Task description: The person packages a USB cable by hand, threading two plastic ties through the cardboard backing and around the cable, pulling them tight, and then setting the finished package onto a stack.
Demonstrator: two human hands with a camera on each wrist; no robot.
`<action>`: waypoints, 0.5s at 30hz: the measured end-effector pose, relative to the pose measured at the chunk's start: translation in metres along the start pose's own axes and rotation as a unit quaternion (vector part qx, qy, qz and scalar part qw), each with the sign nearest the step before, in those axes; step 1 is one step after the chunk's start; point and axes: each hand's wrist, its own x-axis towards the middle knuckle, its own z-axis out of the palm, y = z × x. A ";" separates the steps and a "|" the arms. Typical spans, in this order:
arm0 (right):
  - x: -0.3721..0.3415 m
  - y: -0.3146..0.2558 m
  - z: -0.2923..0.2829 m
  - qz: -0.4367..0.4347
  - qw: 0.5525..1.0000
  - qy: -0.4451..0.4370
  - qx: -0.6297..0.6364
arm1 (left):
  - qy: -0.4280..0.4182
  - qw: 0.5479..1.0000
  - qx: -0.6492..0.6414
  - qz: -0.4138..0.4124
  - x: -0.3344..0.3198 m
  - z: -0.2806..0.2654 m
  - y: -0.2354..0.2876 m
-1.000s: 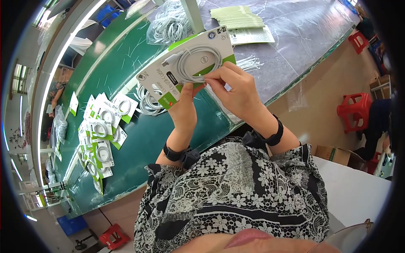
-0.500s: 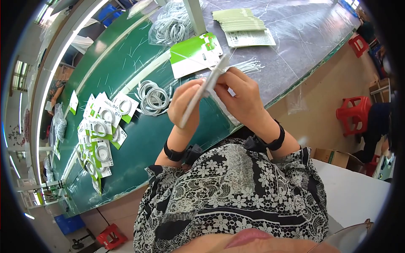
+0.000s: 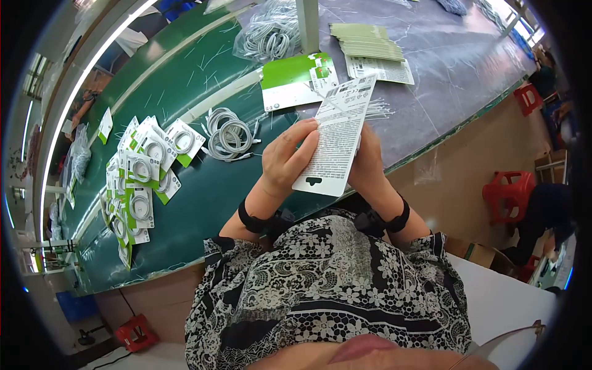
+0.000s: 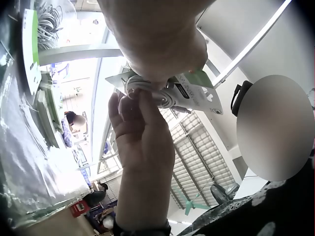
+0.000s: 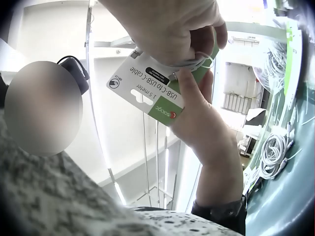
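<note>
Both hands hold a retail packaging card (image 3: 336,139) up over the table edge, its printed back facing the head camera. My left hand (image 3: 287,154) grips one long side, thumb on the front and fingers behind. At the opposite side is my right hand (image 3: 368,159), partly hidden behind the card; its fingers are bent round the coiled white USB-C cable (image 4: 167,100) on the card's front. A thin white tie loop (image 5: 208,60) shows beside the coil in the right wrist view. That view also shows the card's hang hole (image 5: 141,97) and "USB-C to USB-C cable" print.
Carded cables (image 3: 140,166) lie piled on the green table (image 3: 203,203) at left. Near them are loose cable coils (image 3: 229,134). Behind the hands are a green-and-white card (image 3: 290,92), a bag of cables (image 3: 271,34), stacked cards (image 3: 370,46) and thin white ties (image 3: 379,110). A post (image 3: 308,28) rises there.
The card has turned from its front, through edge-on, to its back facing the head camera. Both hands have shifted round it, the right hand now partly behind. The head view has swung slightly.
</note>
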 end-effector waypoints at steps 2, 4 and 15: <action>0.001 -0.003 -0.002 -0.001 1.000 0.012 -0.002 | 0.003 1.000 0.009 -0.002 -0.002 0.000 0.001; 0.001 -0.002 -0.003 -0.002 1.000 0.014 -0.005 | 0.000 1.000 -0.003 0.001 -0.004 0.002 0.001; 0.001 0.047 -0.027 0.216 0.921 0.042 0.322 | 0.134 0.697 -0.526 -0.469 -0.010 0.000 0.016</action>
